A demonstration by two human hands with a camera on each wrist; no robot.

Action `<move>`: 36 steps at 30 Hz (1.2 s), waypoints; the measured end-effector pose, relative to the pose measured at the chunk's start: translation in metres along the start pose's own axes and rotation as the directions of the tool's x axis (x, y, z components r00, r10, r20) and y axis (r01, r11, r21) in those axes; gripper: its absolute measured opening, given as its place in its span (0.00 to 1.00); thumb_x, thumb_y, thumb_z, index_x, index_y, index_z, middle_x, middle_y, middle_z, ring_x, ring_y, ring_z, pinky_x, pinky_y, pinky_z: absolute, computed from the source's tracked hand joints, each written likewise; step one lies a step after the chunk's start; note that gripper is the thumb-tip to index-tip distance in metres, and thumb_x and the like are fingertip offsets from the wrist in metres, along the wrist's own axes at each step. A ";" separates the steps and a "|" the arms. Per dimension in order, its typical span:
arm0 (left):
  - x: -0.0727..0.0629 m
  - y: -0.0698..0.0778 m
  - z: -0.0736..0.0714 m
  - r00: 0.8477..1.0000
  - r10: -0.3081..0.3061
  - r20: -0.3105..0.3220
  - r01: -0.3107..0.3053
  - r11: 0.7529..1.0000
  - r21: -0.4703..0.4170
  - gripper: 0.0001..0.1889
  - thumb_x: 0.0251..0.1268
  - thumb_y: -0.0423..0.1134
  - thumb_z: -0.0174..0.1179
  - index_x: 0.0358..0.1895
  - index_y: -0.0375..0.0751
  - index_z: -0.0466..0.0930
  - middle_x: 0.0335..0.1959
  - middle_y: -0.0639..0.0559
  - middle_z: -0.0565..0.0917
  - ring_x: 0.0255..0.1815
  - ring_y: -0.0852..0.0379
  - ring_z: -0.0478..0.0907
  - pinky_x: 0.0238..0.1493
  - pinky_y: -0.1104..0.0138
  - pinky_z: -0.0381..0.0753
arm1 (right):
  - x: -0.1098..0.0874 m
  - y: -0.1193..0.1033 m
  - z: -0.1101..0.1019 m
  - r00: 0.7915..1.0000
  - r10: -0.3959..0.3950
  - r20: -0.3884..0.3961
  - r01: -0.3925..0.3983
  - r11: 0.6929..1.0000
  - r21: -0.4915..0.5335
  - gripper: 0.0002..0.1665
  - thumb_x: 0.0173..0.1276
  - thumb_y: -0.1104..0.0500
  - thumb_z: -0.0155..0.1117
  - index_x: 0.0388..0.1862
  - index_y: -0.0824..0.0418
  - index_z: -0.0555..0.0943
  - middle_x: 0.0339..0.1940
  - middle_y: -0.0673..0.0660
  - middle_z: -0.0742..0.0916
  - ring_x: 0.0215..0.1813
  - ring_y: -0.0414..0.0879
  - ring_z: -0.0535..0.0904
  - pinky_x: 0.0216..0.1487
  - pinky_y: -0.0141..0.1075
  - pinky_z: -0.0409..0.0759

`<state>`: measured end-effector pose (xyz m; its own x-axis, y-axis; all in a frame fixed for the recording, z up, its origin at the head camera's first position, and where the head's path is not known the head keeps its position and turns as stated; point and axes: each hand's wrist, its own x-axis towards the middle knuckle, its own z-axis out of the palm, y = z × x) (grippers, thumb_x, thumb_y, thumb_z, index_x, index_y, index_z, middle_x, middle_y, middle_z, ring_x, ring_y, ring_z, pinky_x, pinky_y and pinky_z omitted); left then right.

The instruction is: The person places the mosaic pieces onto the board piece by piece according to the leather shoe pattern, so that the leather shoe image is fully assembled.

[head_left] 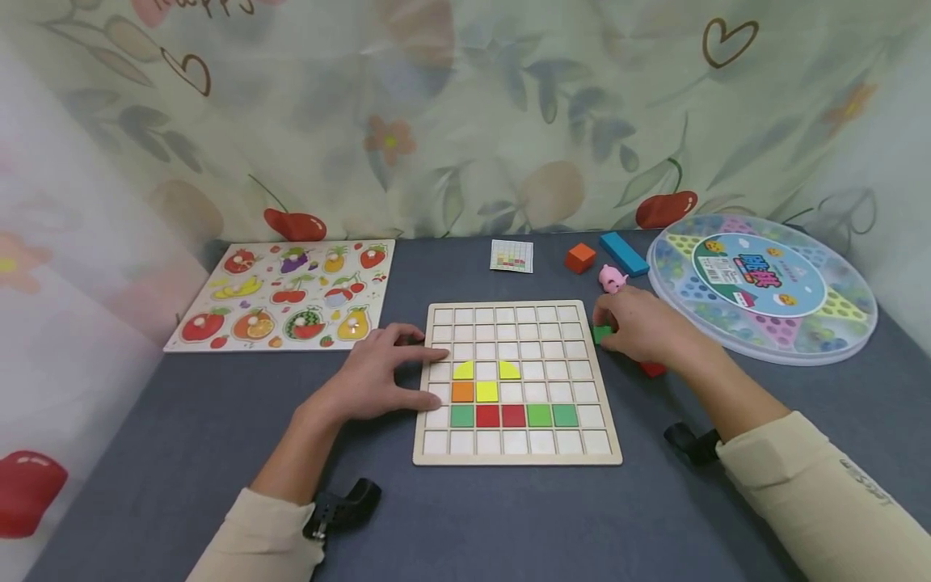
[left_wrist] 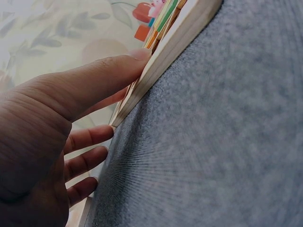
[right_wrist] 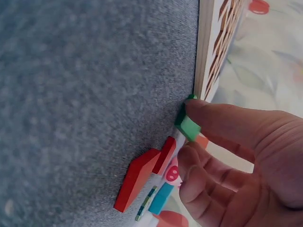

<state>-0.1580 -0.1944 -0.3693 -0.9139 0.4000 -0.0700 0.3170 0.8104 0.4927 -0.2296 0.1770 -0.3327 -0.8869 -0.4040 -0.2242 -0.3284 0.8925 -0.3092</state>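
Observation:
A wooden grid board [head_left: 509, 460] lies on the table, with several red, green, yellow and orange tiles in its lower and middle squares. My left hand [head_left: 378, 372] rests at the board's left side, thumb and forefinger spread and touching its edge. In the left wrist view, the thumb [left_wrist: 118, 66] lies along the wooden rim while the other fingers extend loosely. Just off the board's right edge, my right hand [head_left: 640, 323] pinches a small green block [right_wrist: 189, 126] between thumb and fingers. Red blocks [right_wrist: 137, 179] lie by that hand, mostly hidden under it in the head view.
Beyond my right hand are a pink pig figure [head_left: 612, 279], an orange cube [head_left: 580, 258] and a blue block [head_left: 624, 254]. A round game box [head_left: 851, 315] stands at the right. A small pattern card [head_left: 511, 245] lies behind the board; a fruit puzzle board [head_left: 250, 301] sits left.

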 end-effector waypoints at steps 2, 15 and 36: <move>0.000 0.000 0.000 1.000 -0.001 -0.001 0.001 1.000 0.000 0.35 0.55 0.60 0.75 0.68 0.61 0.81 0.71 0.45 0.70 0.68 0.42 0.64 0.67 0.42 0.65 | 0.000 0.000 0.000 1.000 0.011 -0.008 -0.011 1.000 0.016 0.14 0.65 0.61 0.75 0.47 0.62 0.82 0.40 0.59 0.85 0.42 0.53 0.78 0.44 0.47 0.80; -0.001 0.001 0.000 1.000 -0.001 -0.001 0.001 1.000 0.001 0.35 0.55 0.59 0.75 0.68 0.60 0.81 0.71 0.45 0.70 0.69 0.42 0.64 0.67 0.41 0.65 | -0.017 -0.012 -0.009 0.998 -0.020 -0.052 0.033 0.963 0.266 0.12 0.68 0.59 0.72 0.49 0.60 0.84 0.40 0.58 0.86 0.36 0.50 0.79 0.35 0.39 0.79; 0.001 0.000 0.001 1.000 -0.005 0.005 0.005 1.000 0.005 0.35 0.55 0.60 0.75 0.69 0.62 0.80 0.71 0.45 0.69 0.69 0.42 0.63 0.67 0.41 0.65 | -0.013 -0.082 0.024 0.961 -0.246 0.129 0.181 0.906 0.382 0.08 0.68 0.67 0.64 0.40 0.56 0.87 0.29 0.51 0.85 0.33 0.44 0.80 0.38 0.38 0.78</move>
<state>-0.1584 -0.1938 -0.3698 -0.9140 0.3984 -0.0765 0.3141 0.8143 0.4880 -0.1833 0.1040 -0.3269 -0.7292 -0.6336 -0.2584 -0.3341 0.6592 -0.6736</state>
